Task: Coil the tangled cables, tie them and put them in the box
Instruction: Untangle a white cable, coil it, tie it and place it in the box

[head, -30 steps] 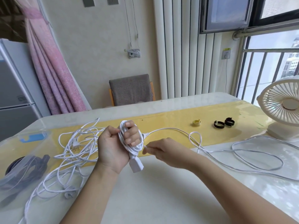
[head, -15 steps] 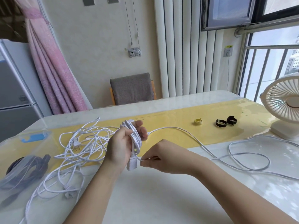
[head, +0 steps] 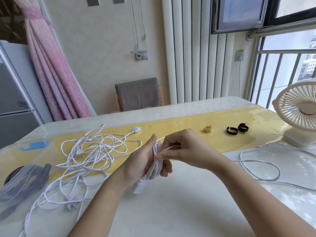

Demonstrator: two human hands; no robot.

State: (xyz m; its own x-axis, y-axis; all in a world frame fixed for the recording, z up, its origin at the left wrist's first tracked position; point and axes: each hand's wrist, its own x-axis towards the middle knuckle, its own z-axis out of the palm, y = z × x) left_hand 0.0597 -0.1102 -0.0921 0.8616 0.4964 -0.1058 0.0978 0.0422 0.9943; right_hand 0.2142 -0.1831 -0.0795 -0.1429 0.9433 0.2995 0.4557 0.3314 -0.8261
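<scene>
Step in hand: coiling, not tying yet. Left hand holds the coil over mid-worktop, fingers curled round the loops, connector end hanging below the palm. Right hand pinches the white cable between thumb and fingertips, laying a turn over the coil. Slack loops off toward the right edge near the fan. Tangle lies left of the hands. Box is at the left edge with a dark cable inside. Ties sit toward the far right. Next, my read: draw in the slack, wrap evenly, then reach for a tie without loosening the left grip.
</scene>
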